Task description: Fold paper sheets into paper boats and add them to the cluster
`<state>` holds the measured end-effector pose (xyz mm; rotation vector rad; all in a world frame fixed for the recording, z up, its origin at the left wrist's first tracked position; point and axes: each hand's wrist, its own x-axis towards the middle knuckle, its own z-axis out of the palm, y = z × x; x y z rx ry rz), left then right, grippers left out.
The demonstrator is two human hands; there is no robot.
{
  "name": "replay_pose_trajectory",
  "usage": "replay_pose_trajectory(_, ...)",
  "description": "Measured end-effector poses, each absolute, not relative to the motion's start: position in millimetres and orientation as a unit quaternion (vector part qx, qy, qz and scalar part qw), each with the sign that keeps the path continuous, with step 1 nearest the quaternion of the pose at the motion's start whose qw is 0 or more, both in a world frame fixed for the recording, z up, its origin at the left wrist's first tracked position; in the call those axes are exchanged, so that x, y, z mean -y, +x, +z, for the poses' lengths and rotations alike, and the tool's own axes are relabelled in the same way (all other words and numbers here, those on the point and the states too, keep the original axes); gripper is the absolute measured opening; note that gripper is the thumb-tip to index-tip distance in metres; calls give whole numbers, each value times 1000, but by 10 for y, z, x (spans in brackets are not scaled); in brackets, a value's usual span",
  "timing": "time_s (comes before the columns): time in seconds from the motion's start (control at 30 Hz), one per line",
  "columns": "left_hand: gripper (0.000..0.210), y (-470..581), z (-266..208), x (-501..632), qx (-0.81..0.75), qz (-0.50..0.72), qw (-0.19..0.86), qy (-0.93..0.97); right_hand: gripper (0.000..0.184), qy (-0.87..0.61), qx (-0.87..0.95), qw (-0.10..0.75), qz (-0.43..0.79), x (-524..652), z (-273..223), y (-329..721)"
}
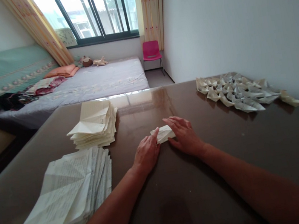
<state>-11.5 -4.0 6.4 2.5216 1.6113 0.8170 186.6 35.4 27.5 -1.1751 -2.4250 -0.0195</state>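
Note:
A small folded piece of cream paper [164,134] lies on the brown tabletop between my two hands. My left hand [148,152] grips its left end, one finger over the top and the thumb low at the near edge. At the right end, my right hand [183,134] holds it with the fingers laid over the far side and the thumb at the near edge. Part of the paper is hidden under the fingers.
Creased sheets stand in two stacks on the left, a nearer printed stack [65,191] and a farther cream stack [94,127]. Folded paper boats [238,91] crowd the table's right rear, beside the wall. Beyond are a bed [114,75] and a pink chair [151,51].

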Motion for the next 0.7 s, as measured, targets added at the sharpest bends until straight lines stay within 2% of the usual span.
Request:
replay_pose_trajectory(0.13, 38, -48, 153, 121, -492, 214, -42, 843, 31, -380, 895, 234, -16, -326, 316, 1877)
replay_pose_trajectory(0.2, 29, -32, 172, 144, -485, 204, -54, 849, 21, -389, 887, 249, 1, -351, 297, 1901)
replay_pose_trajectory(0.4, 27, -76, 146, 95, -467, 205, -45, 859, 19, -412, 858, 293, 93, -538, 161, 2008)
replay_pose_trajectory(0.6, 28, -77, 187, 96, -455, 216, -71, 861, 17, -362, 838, 340, 226, -661, 17, 2031)
replay_pose_trajectory(0.7, 22, -77, 164, 95, -446, 226, -70, 863, 16, -359, 837, 346, 227, -681, -6, 2037)
